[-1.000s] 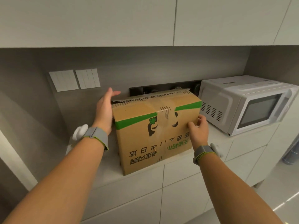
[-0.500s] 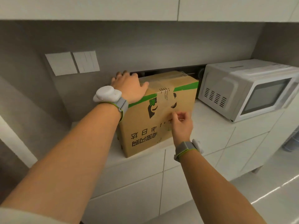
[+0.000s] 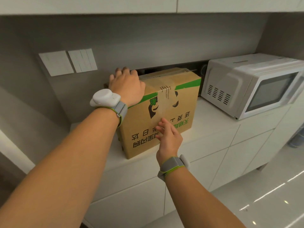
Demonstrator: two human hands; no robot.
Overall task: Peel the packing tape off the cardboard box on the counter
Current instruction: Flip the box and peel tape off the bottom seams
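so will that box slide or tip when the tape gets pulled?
Likely to slide: the box sits on a smooth counter. Tipping seems unlikely, since the left hand presses its top. The tape looks thin and may tear.

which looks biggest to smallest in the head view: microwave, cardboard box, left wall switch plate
1. microwave and cardboard box: look about alike, not ranked
2. left wall switch plate, clearly smallest

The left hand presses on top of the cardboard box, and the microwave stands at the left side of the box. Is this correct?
Not quite. The head view shows the microwave to the right of the cardboard box, not the left. The left hand does press on the box top.
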